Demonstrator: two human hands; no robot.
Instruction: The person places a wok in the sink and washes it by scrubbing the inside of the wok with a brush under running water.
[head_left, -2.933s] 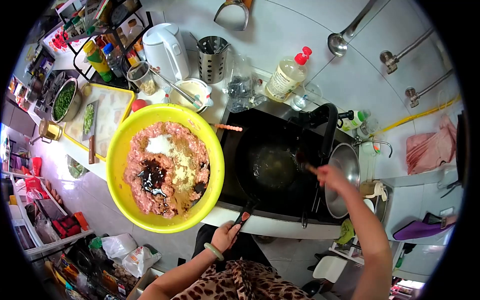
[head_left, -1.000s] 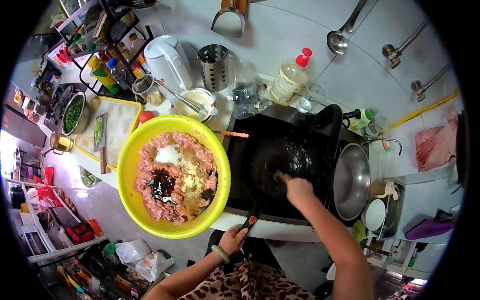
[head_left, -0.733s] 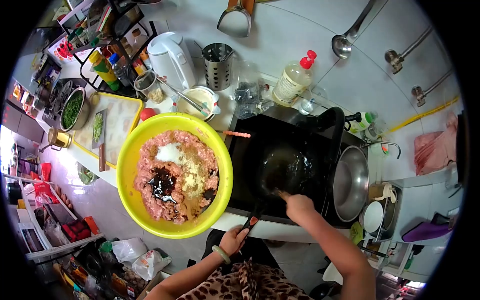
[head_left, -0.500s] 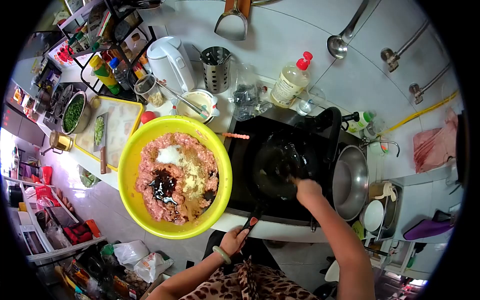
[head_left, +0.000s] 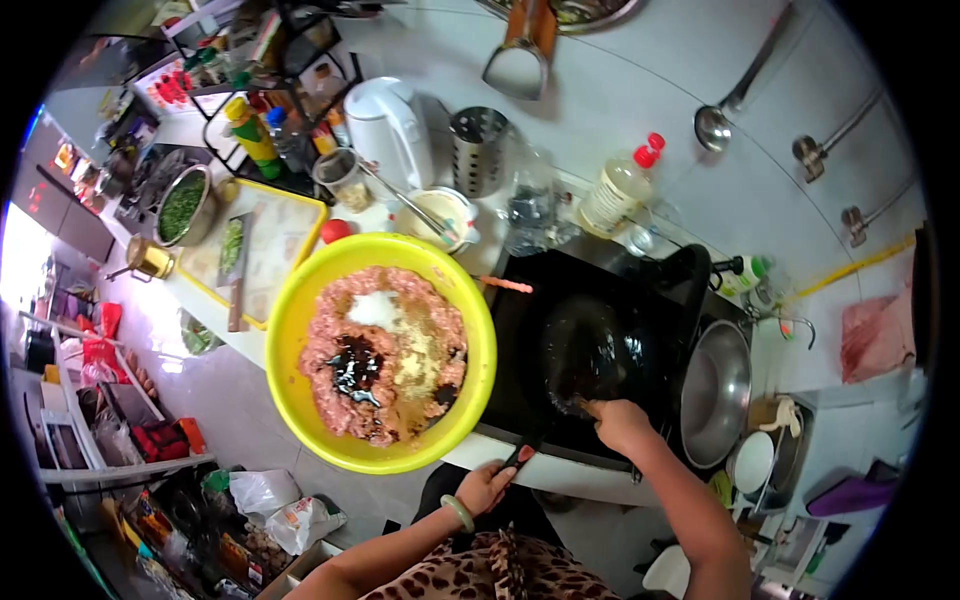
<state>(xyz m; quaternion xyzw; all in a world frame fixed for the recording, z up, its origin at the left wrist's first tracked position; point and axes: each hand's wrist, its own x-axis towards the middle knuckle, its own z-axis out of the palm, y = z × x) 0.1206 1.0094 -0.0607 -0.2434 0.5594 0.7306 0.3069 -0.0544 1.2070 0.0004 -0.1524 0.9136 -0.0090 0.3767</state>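
Pinching in the right hand (head_left: 622, 425) a short wooden-handled tool (head_left: 590, 408) (its far end too dark to tell), at the near side of the black wok (head_left: 598, 345), ahead and slightly left of this nearer hand; gripping with closed left hand (head_left: 484, 488) the long handle (head_left: 521, 456), slanting from wok towards body.

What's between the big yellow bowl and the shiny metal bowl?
The black pan on the dark stove, with the right hand reaching over its near edge, and a pink beaded thing close to the yellow bowl. The head camera shows it.
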